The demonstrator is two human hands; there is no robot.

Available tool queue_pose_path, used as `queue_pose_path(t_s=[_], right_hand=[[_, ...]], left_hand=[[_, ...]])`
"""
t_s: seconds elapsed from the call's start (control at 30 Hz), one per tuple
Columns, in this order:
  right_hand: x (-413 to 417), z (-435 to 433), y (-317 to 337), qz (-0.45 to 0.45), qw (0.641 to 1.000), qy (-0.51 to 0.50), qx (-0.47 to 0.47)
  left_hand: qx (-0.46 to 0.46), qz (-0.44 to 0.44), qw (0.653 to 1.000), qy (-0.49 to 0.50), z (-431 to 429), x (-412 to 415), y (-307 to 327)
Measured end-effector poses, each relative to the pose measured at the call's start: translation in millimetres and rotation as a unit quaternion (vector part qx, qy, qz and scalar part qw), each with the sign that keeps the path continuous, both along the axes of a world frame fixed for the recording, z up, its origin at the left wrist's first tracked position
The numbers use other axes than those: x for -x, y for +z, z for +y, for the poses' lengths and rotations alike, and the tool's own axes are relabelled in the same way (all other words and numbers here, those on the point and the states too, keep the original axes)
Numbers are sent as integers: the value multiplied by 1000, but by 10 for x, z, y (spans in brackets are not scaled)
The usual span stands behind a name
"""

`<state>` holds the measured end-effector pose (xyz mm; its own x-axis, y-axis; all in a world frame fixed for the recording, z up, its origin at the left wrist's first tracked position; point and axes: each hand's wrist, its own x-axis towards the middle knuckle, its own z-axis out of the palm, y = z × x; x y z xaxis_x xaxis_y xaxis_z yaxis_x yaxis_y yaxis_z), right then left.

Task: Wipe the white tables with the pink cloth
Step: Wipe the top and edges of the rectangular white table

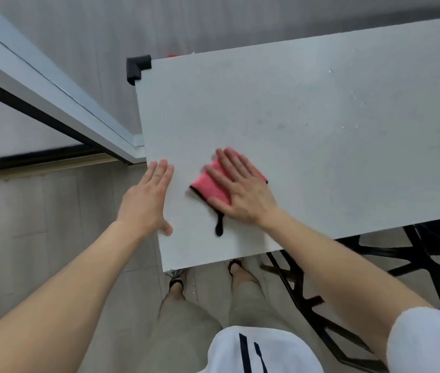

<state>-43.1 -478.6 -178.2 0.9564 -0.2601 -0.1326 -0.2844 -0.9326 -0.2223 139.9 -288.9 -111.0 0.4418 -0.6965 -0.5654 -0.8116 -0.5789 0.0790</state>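
Observation:
A white table (307, 117) fills the upper right of the head view. Near its front left corner lies a folded pink cloth (210, 184) with a black hanging loop trailing toward me. My right hand (240, 189) presses flat on the cloth with its fingers straight and spread. My left hand (147, 200) rests flat on the table's left edge, fingers straight, partly over the side. Faint marks and small white specks show on the table's right half.
A black foam guard (136, 68) caps the table's far left corner. A grey door frame (52, 98) runs diagonally at the left, close to the table. Black chair frames (415, 254) stand under the table's front right. My feet are on the grey wooden floor (52, 238).

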Motion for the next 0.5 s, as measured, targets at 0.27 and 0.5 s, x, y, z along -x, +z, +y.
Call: queue_pose_path(t_s=[0.27,0.5], right_hand=[[-196,-1310,52,33,941,-336,26],[-236,750,52,-4,999,44,-22]], left_hand=[[-8,-4,1000,1,-1,13,-12],[3,-4,1000,-13,21,-35,-34]])
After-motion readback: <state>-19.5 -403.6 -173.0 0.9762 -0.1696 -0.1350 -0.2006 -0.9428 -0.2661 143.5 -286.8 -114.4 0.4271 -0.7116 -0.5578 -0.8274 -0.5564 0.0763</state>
